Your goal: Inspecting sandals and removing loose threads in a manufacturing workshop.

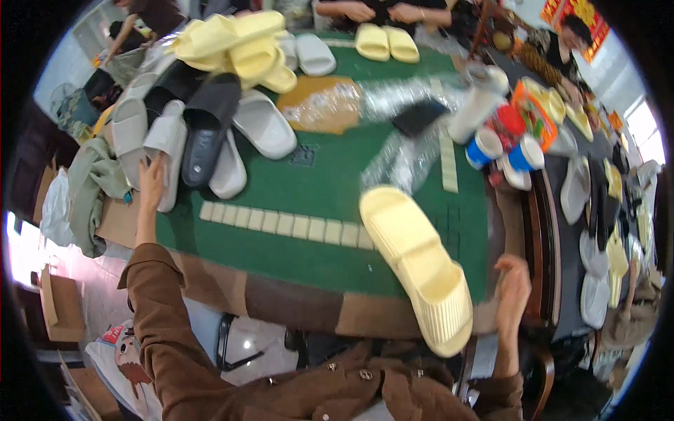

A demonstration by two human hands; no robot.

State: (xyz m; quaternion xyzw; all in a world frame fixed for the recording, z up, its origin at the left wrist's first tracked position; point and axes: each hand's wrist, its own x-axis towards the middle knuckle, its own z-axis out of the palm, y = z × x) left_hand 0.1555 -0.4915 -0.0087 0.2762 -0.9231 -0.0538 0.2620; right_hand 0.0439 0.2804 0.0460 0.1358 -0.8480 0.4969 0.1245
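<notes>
My left hand reaches to the left side of the table and grips the edge of a light grey slipper with a ribbed strap. Black slippers and other pale grey slippers lie close beside it. At the front right, a pair of pale yellow slippers sits end to end, one partly over the other, jutting past the table's near edge. Whether they rest fully on the table I cannot tell. To their right is my right hand, apart from them, with its fingers curled in and nothing visible in them.
A row of cream tiles runs across the green table mat. Yellow slippers are piled at the back left. Clear plastic wrap, a dark phone-like slab and paper cups lie right. Other people work beyond.
</notes>
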